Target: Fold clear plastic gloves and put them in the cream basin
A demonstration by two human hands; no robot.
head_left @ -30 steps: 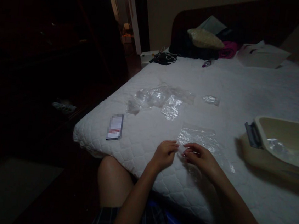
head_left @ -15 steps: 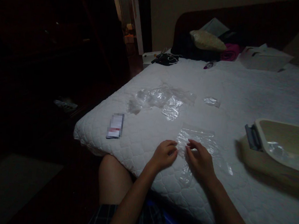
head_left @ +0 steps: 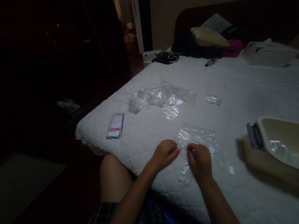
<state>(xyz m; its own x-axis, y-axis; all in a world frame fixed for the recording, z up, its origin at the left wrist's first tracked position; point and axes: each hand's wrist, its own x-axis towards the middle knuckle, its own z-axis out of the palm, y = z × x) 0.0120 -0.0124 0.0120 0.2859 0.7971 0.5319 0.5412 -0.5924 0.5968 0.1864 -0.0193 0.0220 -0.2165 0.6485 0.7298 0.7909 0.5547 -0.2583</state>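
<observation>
A clear plastic bag [head_left: 202, 139] lies flat on the white quilted bed [head_left: 247, 93] near its front edge. My left hand [head_left: 164, 155] rests curled at the bag's near left corner, fingers pinched on its edge. My right hand [head_left: 200, 160] lies on the bag beside it, fingers pinched together on the plastic. The two hands are a few centimetres apart. The room is dim and the fingertips are hard to make out.
Several crumpled clear bags [head_left: 161, 99] lie further back, a small one [head_left: 213, 100] to the right. A small card [head_left: 115, 125] lies at the bed's left corner. A beige bin [head_left: 282, 147] with plastic inside lies at the right. Clothes and a white box sit at the headboard.
My right hand has turned palm down and settled onto the bag, a little lower than before. The left hand has barely moved. The view shifted slightly.
</observation>
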